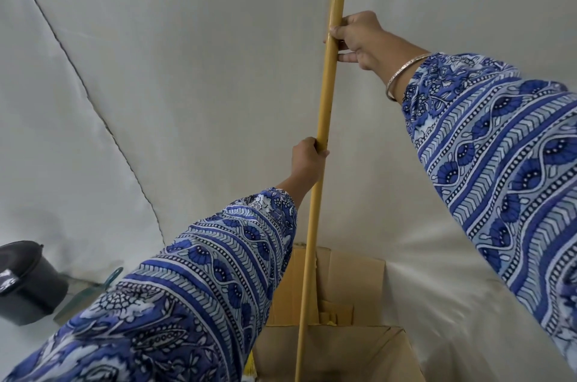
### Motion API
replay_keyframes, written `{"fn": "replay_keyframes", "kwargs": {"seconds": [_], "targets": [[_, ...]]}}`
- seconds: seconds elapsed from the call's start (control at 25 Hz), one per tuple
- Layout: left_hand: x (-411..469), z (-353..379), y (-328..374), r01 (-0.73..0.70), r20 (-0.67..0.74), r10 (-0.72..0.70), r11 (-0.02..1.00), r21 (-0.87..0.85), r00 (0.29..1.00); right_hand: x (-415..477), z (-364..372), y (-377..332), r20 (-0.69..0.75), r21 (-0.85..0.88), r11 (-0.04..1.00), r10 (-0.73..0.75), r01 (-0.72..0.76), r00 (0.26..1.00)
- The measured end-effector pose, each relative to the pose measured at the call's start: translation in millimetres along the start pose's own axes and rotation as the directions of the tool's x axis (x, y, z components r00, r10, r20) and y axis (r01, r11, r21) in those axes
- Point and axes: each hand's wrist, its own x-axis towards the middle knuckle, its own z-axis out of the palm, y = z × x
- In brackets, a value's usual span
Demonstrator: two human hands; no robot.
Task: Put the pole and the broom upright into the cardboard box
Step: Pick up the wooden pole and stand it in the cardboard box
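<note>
The pole [324, 107] runs past the top edge, and its foot leaves the bottom edge, so I cannot tell where it rests in the cardboard box [349, 347]. My left sleeve [193, 297] hides the box's left wall. My left hand [307, 160] covers part of the shaft. The dark bin [28, 281] is cropped at left.

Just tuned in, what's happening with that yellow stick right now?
A person holds the yellow pole nearly upright with both hands: the right hand grips it higher, the left hand lower. Its lower part runs down into the open cardboard box; its bottom end is out of view. A dark bucket sits at left.
</note>
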Motion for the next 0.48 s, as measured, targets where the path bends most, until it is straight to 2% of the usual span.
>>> {"fn": "replay_keyframes", "kwargs": {"seconds": [0.48], "targets": [[-10.5,-7.0,0.3,0.028,0.014,-0.027,0.999,-0.035,1.0,-24.4,-8.8,3.4,0.027,-0.095,0.995,0.04,-0.037,0.999]]}}
